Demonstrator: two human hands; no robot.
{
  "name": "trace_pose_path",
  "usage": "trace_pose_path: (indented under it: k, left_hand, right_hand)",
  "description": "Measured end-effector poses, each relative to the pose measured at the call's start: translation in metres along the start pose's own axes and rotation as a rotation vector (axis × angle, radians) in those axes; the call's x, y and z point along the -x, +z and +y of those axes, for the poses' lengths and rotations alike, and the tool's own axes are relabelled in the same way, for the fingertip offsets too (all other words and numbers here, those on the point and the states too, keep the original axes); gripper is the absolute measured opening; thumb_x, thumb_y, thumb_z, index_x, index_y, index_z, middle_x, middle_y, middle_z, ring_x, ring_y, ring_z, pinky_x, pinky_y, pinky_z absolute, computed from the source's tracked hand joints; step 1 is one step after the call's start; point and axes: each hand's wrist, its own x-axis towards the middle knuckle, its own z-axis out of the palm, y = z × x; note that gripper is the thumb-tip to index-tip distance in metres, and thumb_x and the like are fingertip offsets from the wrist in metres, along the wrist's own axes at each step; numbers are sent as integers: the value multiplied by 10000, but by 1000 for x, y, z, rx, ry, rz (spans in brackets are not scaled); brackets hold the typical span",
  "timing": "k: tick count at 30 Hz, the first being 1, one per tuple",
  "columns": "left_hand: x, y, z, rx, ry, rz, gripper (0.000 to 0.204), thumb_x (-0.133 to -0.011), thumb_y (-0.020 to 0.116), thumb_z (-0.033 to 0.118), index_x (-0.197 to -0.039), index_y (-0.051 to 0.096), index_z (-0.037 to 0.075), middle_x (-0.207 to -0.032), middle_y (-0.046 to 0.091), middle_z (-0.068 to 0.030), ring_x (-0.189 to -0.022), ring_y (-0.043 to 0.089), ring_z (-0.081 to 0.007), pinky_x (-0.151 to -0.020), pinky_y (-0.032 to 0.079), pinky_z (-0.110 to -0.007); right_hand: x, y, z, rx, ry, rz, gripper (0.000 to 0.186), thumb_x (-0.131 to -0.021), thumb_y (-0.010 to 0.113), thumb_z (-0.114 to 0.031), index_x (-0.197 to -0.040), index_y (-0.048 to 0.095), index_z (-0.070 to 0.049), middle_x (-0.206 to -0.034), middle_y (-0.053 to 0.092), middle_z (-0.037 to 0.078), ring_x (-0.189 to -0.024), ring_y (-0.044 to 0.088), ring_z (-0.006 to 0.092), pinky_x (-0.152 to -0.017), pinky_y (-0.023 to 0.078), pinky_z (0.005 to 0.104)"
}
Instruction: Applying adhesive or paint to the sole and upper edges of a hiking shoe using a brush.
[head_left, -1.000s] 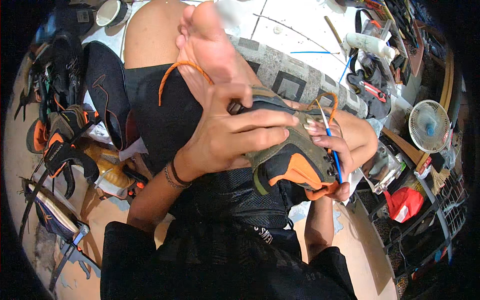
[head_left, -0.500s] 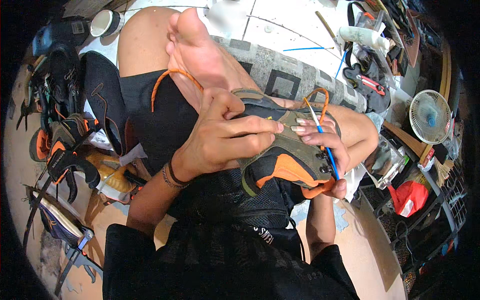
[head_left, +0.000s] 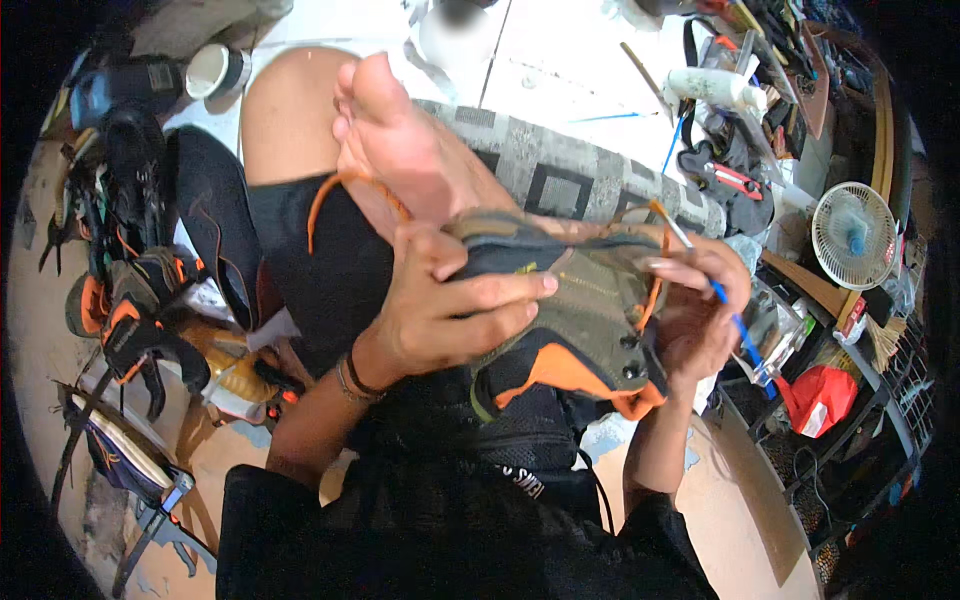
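right hand (head_left: 697, 325) is swinging outward, away from the olive-and-orange shoe (head_left: 600, 290). half a second ago its fingertips were resting against the upper and the slim blue-and-white tool (head_left: 741, 328) was lying close along the row of dark eyelets (head_left: 630, 371). now the tool is slanting off, its pale end pointing up and back toward the shoe, its blue end reaching out to the right, near the red bag (head_left: 820, 400) in this view. an orange cord (head_left: 655, 297) is running between the tool's pale end and the eyelet side; whether tool and cord are joined, i cannot tell. judging by this, the cord is being drawn clear of the shoe rather than being worked at its surface.

grip: right fingers are curling loosely about the tool, blurring a little, no longer pressing on the shoe. left hand (head_left: 432, 325) is keeping its hold, two fingers stretching across the upper, the rest bending at the shoe's near-left side; its thumb's exact placing is hard to read.

shoe is lying across the lap, under the left fingers and to their right, its orange-trimmed part facing the body. a second orange length (head_left: 345, 178) is arching beside the bare foot (head_left: 395, 140).
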Motion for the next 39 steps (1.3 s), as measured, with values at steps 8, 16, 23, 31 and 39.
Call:
trace_pose_path:
  k: [8,16,23,31,39]
  left_hand:
    - [-4,1,-10,18,-39,-47,156,-769,760,171,-911,695,185,-1177,754,107,-774,334,-178,-768,324,-331]
    - [-16,0,-12,73,-55,-82,233,-780,808,100,-903,660,231,-1157,757,115,-770,388,-165,-741,348,-329]
    - [-18,0,-16,102,-94,-119,306,-776,797,161,-1025,649,263,-1231,734,143,-791,394,-148,-721,338,-292]
    - [-15,1,-16,115,-103,-107,334,-782,789,204,-1072,643,283,-1285,711,150,-796,391,-134,-708,333,-280]
    - [-11,1,-18,114,-89,-100,358,-771,798,207,-1084,637,273,-1308,699,144,-801,392,-140,-726,344,-290]
  right_hand:
    - [-156,-11,-4,198,-319,267,322,-1087,514,-223,-1193,627,60,-993,672,86,-753,606,123,-655,489,264]
    - [-319,27,38,531,-465,277,192,-1011,651,-180,-986,652,9,-780,744,112,-655,719,208,-619,540,309]
    - [-349,45,71,794,-423,259,168,-1003,647,-158,-1010,630,9,-764,669,192,-676,669,360,-621,505,410]
    - [-360,49,95,907,-422,181,174,-998,641,-166,-985,620,7,-810,652,234,-775,635,448,-676,478,492]
    - [-346,47,37,800,-560,395,227,-1005,639,-207,-948,589,7,-815,663,223,-757,649,452,-657,496,521]
